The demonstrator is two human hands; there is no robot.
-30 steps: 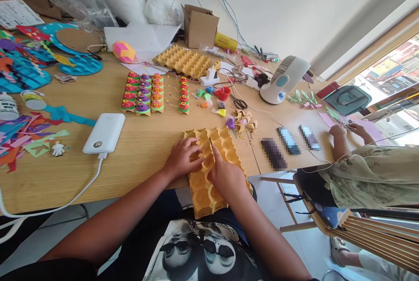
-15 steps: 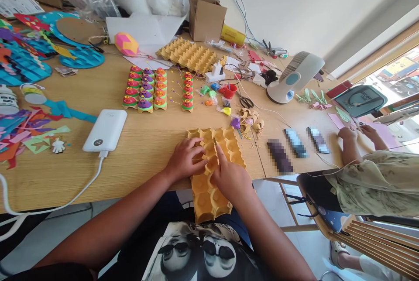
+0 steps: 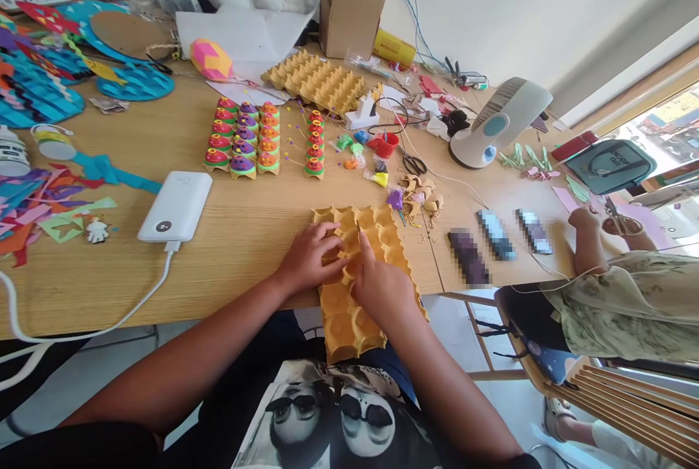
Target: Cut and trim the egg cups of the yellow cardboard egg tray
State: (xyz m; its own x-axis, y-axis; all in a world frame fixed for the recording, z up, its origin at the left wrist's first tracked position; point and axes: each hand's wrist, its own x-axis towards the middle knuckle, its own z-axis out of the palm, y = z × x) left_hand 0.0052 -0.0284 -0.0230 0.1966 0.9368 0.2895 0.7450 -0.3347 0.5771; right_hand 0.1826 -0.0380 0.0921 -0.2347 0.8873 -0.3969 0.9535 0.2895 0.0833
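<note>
A yellow pulp egg tray (image 3: 341,309) lies lengthwise before me, its near end overhanging the table edge above my lap. My left hand (image 3: 312,254) rests on the tray's left side with fingers spread, steadying it. Over the tray's middle, my right hand (image 3: 382,283) is closed around a slim craft knife (image 3: 359,227). The index finger stretches along the knife and only its thin dark tip shows; the palm hides the handle. The tip touches or nearly touches the tray between two rows of cups.
Painted egg-cup strips (image 3: 243,138) stand behind the tray, near a second egg tray (image 3: 314,83). Cut scraps (image 3: 423,196) and black-handled scissors (image 3: 413,161) lie to the right. A white power bank (image 3: 175,207) sits left, a fan (image 3: 499,123) right. A co-worker's hands (image 3: 590,229) hold scissors.
My view has shifted slightly, so the table appears a little higher. Both my hands stay almost in place on the tray. The co-worker's scissors now show more clearly.
</note>
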